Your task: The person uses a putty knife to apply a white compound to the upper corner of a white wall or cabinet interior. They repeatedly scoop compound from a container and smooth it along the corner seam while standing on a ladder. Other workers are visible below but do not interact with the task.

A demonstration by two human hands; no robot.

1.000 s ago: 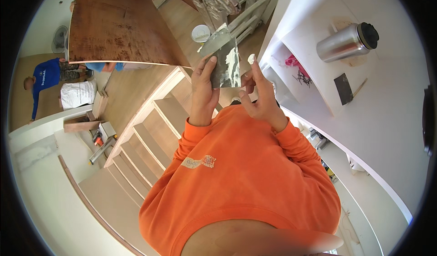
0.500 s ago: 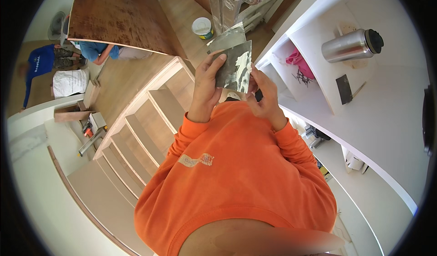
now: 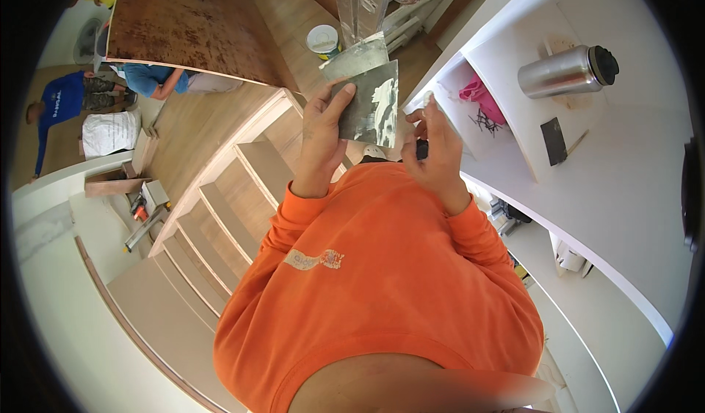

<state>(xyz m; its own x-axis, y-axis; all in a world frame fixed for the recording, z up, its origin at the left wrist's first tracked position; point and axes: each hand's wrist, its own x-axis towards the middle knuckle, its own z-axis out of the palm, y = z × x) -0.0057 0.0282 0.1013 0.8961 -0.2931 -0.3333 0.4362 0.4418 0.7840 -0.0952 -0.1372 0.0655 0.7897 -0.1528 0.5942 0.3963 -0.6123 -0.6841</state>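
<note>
My left hand (image 3: pixel 323 130) is closed on a flat grey plate (image 3: pixel 360 115), its thumb across the face. White putty is smeared over the plate's right side. A second, paler plate (image 3: pixel 356 58) sticks out behind it toward the top. Just right of the plates and apart from them is my right hand (image 3: pixel 435 148), with its fingers curled. A small black object (image 3: pixel 421 149) shows in its palm; most of it is hidden, so its kind cannot be made out. A dab of white putty (image 3: pixel 428 98) sits at the raised fingertip.
To the right, a white cabinet (image 3: pixel 609 148) holds a steel bottle (image 3: pixel 558 75), a black scraper blade (image 3: pixel 554 141) and a pink bag (image 3: pixel 481 98). A tub (image 3: pixel 323 40) stands on the floor ahead. A slatted wooden frame (image 3: pixel 220 211) lies left, below a brown panel (image 3: pixel 198 23). Several people work far left.
My right hand has drawn away from the plate's edge to the right, now with putty at its fingertip. My left hand and the plates have shifted slightly left.
</note>
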